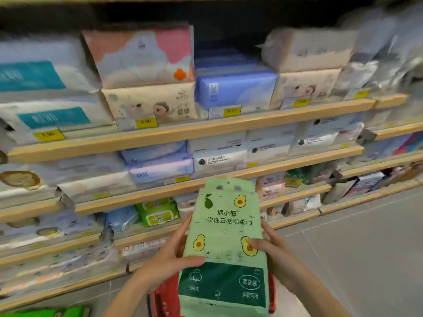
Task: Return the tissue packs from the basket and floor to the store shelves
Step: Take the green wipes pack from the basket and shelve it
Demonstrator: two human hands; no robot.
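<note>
Both hands, left [169, 255] and right [272, 250], hold the green pack [225, 227] upright, ready to go on a shelf [142, 197].

shop | wooden shelves [196, 128] of tissue packs [235, 88] | yellow price tags [145, 122]

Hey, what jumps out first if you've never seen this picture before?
The green tissue pack with avocado prints, low in the centre, gripped by the left hand and right hand at its sides. Behind it, wooden-edged shelves crammed with packs and yellow price tags fill the view. A red basket peeks out beneath.
</note>
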